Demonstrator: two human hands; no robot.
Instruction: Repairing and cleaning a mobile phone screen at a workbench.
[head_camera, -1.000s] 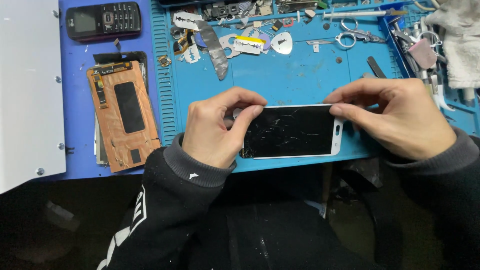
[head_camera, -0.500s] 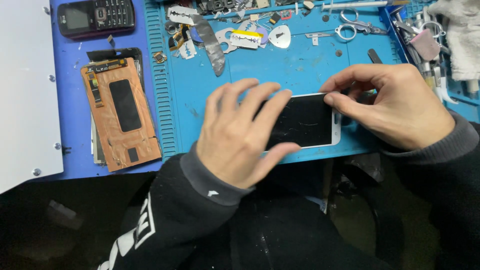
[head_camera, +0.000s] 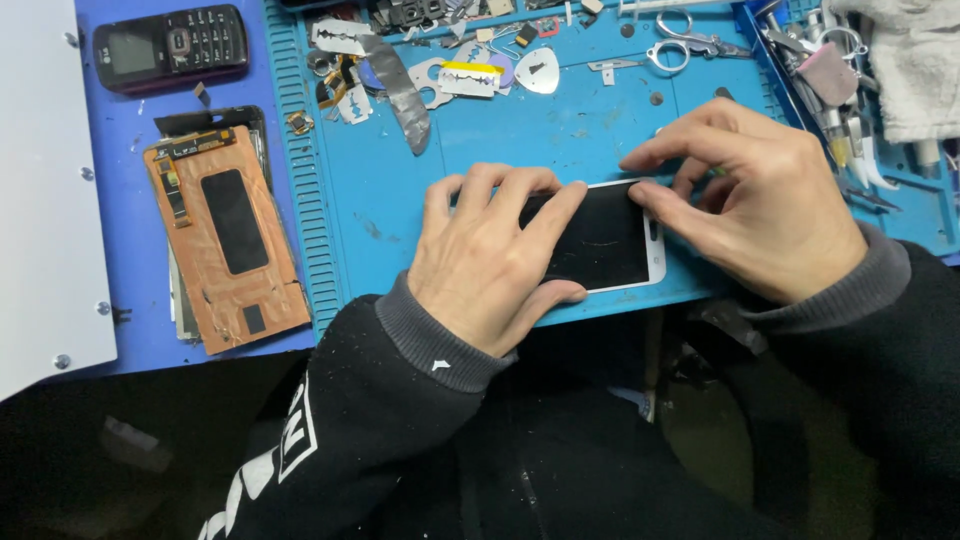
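Matting of ribbed blue silicone covered the bench, its far edge cut off by the frame and its near edge lost behind black sleeves. On it, near the front edge, lay a white-framed smartphone with glossy black glass; fine cracks showed faintly, and its left half was hidden. The left hand lay flat over that half, fingers spread wide, thumb under the lower edge. The right hand pinched the phone's right end, fingertips narrow on the top corner (whatever sat beneath the palm could not be seen). Left of them rested a copper-foiled rectangular panel, then a dark keypad phone, small scissors, and a thin razor blade.
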